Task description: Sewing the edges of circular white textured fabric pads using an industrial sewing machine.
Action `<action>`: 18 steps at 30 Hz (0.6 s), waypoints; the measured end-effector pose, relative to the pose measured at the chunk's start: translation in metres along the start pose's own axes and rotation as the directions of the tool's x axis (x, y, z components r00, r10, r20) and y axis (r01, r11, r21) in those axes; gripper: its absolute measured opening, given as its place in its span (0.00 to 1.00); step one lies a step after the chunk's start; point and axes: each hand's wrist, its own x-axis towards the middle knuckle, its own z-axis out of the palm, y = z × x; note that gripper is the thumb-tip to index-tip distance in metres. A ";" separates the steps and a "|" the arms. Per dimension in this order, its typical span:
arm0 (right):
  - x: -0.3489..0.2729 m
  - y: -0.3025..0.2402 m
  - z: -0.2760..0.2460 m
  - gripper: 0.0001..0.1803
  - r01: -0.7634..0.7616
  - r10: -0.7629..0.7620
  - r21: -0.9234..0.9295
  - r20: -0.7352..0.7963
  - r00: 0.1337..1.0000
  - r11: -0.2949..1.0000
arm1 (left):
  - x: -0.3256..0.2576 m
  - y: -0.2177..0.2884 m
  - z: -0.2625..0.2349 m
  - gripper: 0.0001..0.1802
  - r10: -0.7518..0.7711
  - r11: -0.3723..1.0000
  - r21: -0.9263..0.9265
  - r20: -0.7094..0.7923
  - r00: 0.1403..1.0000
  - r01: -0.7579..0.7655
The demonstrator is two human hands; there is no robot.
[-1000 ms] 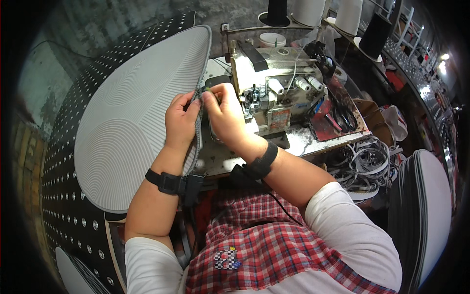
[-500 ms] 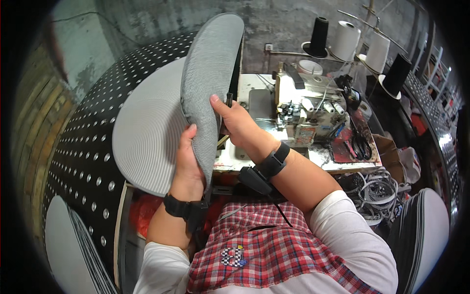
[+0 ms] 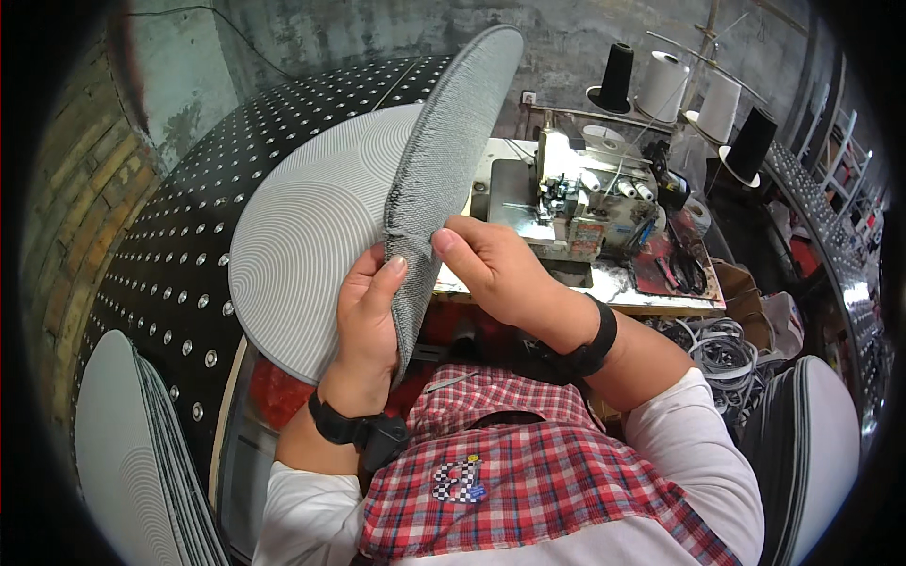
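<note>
A grey woven mat (image 3: 457, 127) with a rounded far end stands raised on its edge in front of me, its darker stitched rim turned toward my left. My left hand (image 3: 368, 316) is closed on the mat's near part, with the thumb on the rim. Higher up, my right hand (image 3: 500, 272) is closed at the mat's other side, its thumb pressed near the surface; its other fingers are partly hidden. Behind the raised mat, a large grey-and-white mat (image 3: 293, 255) with curved line patterns lies flat on the studded black table (image 3: 189, 274).
A lit overlock sewing machine (image 3: 604, 193) stands on a white worktop ahead to the right. Black-handled scissors (image 3: 691, 275) lie beside it, below several thread cones (image 3: 662, 87). Mat stacks stand at lower left (image 3: 118, 443) and lower right (image 3: 826, 453). Coiled strips (image 3: 713, 354) hang nearby.
The raised mat has tilted to the right and turned its rim toward me. My right hand has moved down and nearer. A small black object by its fingers is out of sight now.
</note>
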 end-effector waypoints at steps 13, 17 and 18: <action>-0.002 -0.009 0.005 0.19 0.039 -0.038 -0.028 0.050 0.998 0.999 | -0.005 0.002 -0.002 0.12 0.036 0.999 0.008 0.016 0.999 -0.036; -0.001 -0.010 0.005 0.21 0.054 -0.050 -0.062 0.059 0.997 0.997 | -0.006 0.000 -0.003 0.12 0.039 0.999 0.014 0.026 0.999 -0.040; -0.001 -0.011 0.005 0.21 0.056 -0.052 -0.069 0.058 0.997 0.996 | -0.006 0.000 -0.004 0.12 0.044 0.998 0.033 0.039 0.998 -0.045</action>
